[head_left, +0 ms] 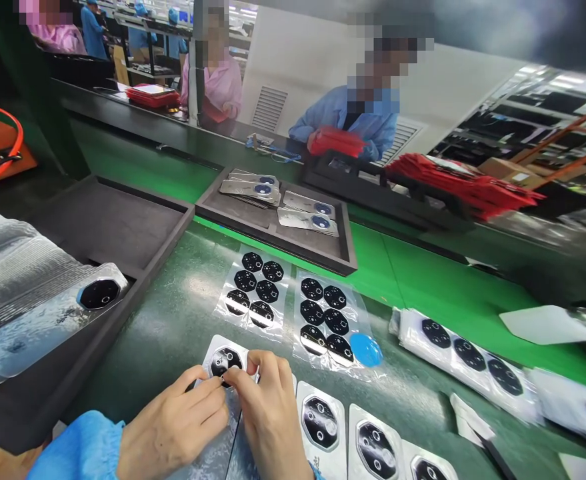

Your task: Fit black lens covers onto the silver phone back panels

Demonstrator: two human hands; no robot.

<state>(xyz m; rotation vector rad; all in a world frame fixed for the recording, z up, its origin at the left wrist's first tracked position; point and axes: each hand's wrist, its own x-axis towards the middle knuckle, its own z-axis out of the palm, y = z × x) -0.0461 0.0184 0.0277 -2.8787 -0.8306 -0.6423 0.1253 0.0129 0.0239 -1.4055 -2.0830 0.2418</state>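
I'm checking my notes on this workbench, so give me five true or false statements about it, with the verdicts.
1. The left hand and right hand are at the same silvery panel. True.
2. Each of the two clear sheets carries six black pieces. True.
3. The blue disc is under the left hand. False: it is at the lower right corner of the right-hand clear sheet.
4. The divided tray beyond the sheets holds red pouches. False: it holds several metallic plates.
5. The co-worker in the blue jacket is holding a metallic plate. False: the item held is red.
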